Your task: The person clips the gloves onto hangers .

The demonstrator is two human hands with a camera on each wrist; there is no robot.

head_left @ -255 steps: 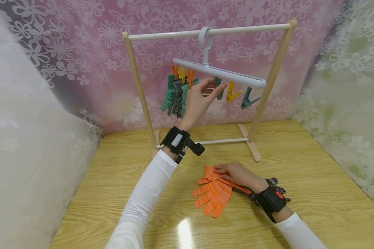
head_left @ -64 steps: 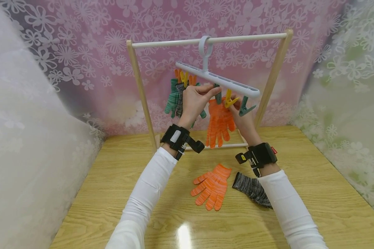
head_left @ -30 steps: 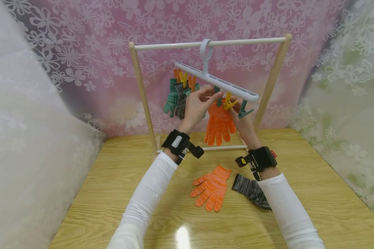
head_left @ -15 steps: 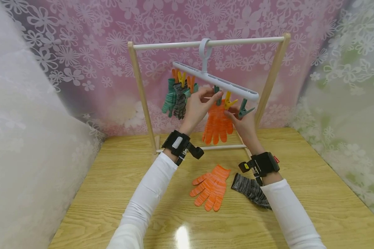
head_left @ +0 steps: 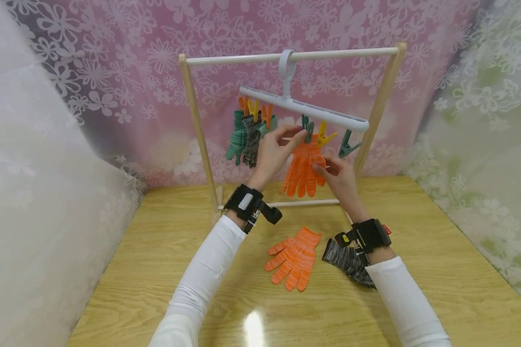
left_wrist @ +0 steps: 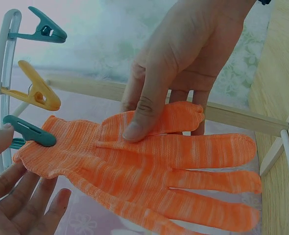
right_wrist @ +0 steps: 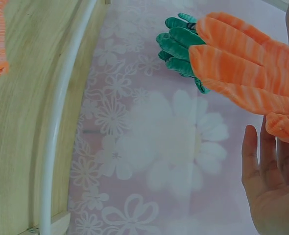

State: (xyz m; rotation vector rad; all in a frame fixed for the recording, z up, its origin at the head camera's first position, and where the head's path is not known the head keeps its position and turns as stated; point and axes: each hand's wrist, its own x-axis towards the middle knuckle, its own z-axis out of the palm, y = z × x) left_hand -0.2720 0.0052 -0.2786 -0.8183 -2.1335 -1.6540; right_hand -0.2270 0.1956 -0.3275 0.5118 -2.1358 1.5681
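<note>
An orange knit glove (head_left: 303, 166) hangs fingers-down from the hanger, its cuff in a green clip (left_wrist: 36, 131). My left hand (head_left: 274, 149) is at that clip, thumb tip on its lever and fingers behind the cuff. My right hand (head_left: 342, 179) pinches the side of the glove near its thumb, with my thumb in front and fingers behind. A second orange glove (head_left: 293, 260) lies flat on the table, beside a grey-black knit glove (head_left: 347, 260) partly covered by my right forearm.
The white hanger (head_left: 325, 113) hangs tilted from the rack's rail (head_left: 234, 59). A yellow clip (head_left: 324, 136) and another green clip (head_left: 348, 144) hang to the right, holding nothing. Green gloves (head_left: 238, 137) and a grey glove (head_left: 251, 140) hang at the left.
One orange glove has gone from the table up to the green clip. My right hand has slid down from its cuff to its side. The hanger has swung slightly.
</note>
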